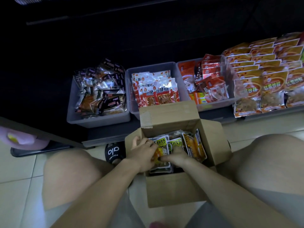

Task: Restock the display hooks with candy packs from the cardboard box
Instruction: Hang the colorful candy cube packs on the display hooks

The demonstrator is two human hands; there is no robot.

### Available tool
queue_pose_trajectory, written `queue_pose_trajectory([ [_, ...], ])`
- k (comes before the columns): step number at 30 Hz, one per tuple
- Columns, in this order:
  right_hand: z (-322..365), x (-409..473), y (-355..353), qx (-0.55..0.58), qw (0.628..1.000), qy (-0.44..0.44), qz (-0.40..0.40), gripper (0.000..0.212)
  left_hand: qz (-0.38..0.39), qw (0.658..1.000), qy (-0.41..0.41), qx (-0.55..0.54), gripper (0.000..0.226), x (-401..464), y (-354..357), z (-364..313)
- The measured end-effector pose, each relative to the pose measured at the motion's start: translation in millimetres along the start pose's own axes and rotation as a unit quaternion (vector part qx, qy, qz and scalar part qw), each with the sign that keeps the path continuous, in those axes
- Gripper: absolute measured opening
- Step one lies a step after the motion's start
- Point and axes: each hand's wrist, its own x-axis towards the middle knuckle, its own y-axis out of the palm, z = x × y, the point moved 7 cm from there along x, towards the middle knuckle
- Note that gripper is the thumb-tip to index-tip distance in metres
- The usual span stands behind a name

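Both forearms reach down and forward between the bent knees into the open box (174, 190), which sits on the tiled floor (18, 170). The left hand (142, 153) lies over the left part of the packs (176, 143), wrist bent, fingers curled down onto a yellow-and-black pack (a ring shows on one finger). The right hand (176, 156) meets it near the middle of the box, fingers curled round the same bundle of packs; both hands are grasping packs, though how many each holds cannot be told. The packs stand on edge inside the box, filling it from the near wall to the far one, with more leaning at the right side.

The box's flaps are folded out: one rises at the far side, one spreads right, one left toward a black slipper (115, 153). The knees hem the box in on both sides, leaving open room mainly straight above it. Just beyond the far flap stand three grey bins (98, 119) of snack packets side by side on a low shelf, and to their right rows of orange bags (269, 79) overlap. Above them all is dark.
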Motion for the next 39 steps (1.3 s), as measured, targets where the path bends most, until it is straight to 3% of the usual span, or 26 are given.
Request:
queue_pose_trajectory([
  [1, 1, 3, 3, 0.009, 1.000, -0.007, 0.004, 0.106, -0.003, 1.000, 0.000, -0.005, 0.064, 1, 0, 0],
  [3, 3, 7, 8, 0.014, 1.000, -0.011, 0.003, 0.107, -0.002, 1.000, 0.001, -0.017, 0.063, 1, -1, 0],
  [9, 6, 14, 9, 0.025, 0.999, -0.022, -0.017, 0.083, -0.035, 0.997, 0.008, -0.071, 0.060, -1, -5, 8],
  [14, 12, 6, -17, 0.126, 0.990, -0.062, -0.023, 0.053, -0.110, 0.976, -0.001, -0.189, 0.057, -6, -23, 17],
  [17, 25, -24, -49, 0.188, 0.976, -0.104, -0.026, 0.045, -0.179, 0.912, -0.034, -0.366, 0.057, -17, -45, 28],
  [19, 34, -45, -65, 0.208, 0.968, -0.139, 0.000, 0.036, -0.183, 0.853, -0.074, -0.483, 0.074, -27, -55, 36],
  [21, 39, -71, -77, 0.224, 0.961, -0.160, 0.034, 0.037, -0.145, 0.801, -0.109, -0.570, 0.098, -42, -64, 38],
  [24, 48, -103, -85, 0.257, 0.947, -0.173, 0.089, 0.062, -0.069, 0.711, -0.110, -0.691, 0.099, -62, -78, 26],
  [25, 54, -112, -87, 0.277, 0.938, -0.182, 0.098, 0.062, -0.059, 0.682, -0.098, -0.723, 0.098, -68, -86, 20],
  [28, 81, -147, -94, 0.306, 0.920, -0.223, 0.104, 0.040, -0.084, 0.667, -0.050, -0.738, 0.080, -89, -119, 6],
  [34, 154, -224, -115, 0.297, 0.901, -0.311, 0.054, 0.031, -0.250, 0.655, -0.021, -0.713, 0.037, -136, -195, 23],
  [39, 218, -272, -127, 0.319, 0.868, -0.379, 0.030, 0.024, -0.351, 0.625, -0.017, -0.697, 0.039, -170, -252, 52],
])
